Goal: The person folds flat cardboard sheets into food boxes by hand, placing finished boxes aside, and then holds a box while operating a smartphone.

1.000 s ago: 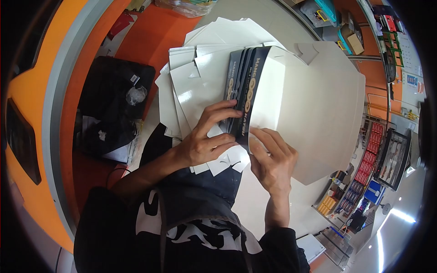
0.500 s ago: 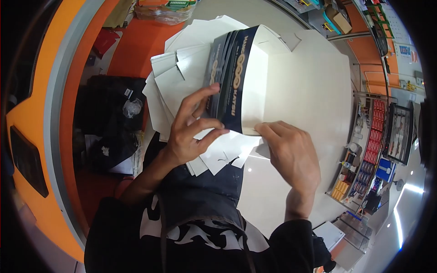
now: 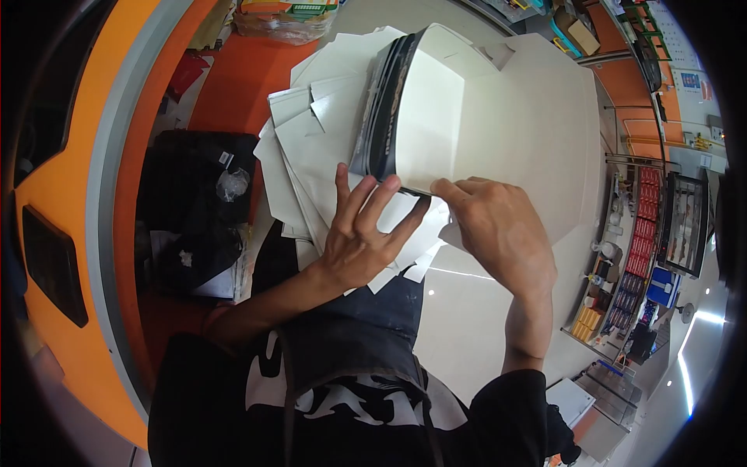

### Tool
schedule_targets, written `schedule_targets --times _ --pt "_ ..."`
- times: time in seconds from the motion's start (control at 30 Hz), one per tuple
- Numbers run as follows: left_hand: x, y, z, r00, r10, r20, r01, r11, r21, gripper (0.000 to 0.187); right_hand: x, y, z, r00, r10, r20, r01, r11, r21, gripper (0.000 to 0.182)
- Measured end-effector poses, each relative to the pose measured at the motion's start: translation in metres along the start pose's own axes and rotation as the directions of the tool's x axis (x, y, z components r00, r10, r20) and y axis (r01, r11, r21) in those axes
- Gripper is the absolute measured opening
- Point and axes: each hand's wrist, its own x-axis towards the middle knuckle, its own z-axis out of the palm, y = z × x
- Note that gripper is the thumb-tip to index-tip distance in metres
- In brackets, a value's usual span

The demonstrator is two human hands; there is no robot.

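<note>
A white-lined carton (image 3: 432,109), partly folded, stands open with dark layered sides, over fanned white sheets (image 3: 307,144) above the lap; its near corner could spring open or crease if the light hold slips, and the loose sheets could slide if nudged; the right hand (image 3: 506,237), wrist bent, pinches the near edge between thumb and forefinger; the left hand (image 3: 362,245), palm up, spreads its fingers, tips against the dark lower corner.

Black short-sleeved top (image 3: 502,416), white graphic print (image 3: 342,406) across lower centre; thin dark straps (image 3: 288,381) over it.
</note>
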Motion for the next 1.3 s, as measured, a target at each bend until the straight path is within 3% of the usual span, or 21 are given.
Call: schedule_targets --times 0.37,0.43,0.67,0.73,0.97,1.3 --pt "0.005 0.001 0.023 0.995 -0.006 -0.096 0.008 1.000 0.026 0.028 0.007 0.002 -0.005 0.999 0.019 0.044 -0.021 0.998 0.055 0.042" --pt "0.005 0.004 0.026 0.986 -0.057 -0.158 0.054 0.998 -0.026 0.010 0.008 0.002 -0.005 0.999 0.017 0.046 -0.020 0.998 0.059 0.042" --pt "0.002 0.003 0.025 0.984 -0.078 -0.159 0.070 0.996 -0.050 0.018 0.011 0.001 -0.011 0.996 0.069 0.062 -0.072 0.996 0.058 0.044" --pt "0.004 0.002 0.020 0.992 -0.039 -0.116 0.044 0.998 0.036 0.026 0.013 0.002 -0.014 0.996 0.070 0.062 -0.074 0.995 0.065 0.044" --pt "0.009 -0.002 0.029 0.990 -0.051 -0.129 0.060 0.996 0.063 0.018 0.016 -0.002 -0.014 0.995 0.057 0.078 -0.063 0.996 0.071 0.044" --pt "0.010 -0.008 0.030 0.981 -0.064 -0.181 0.049 0.995 -0.087 0.026 0.018 -0.006 0.000 0.998 0.056 0.026 -0.057 0.998 0.018 0.043"
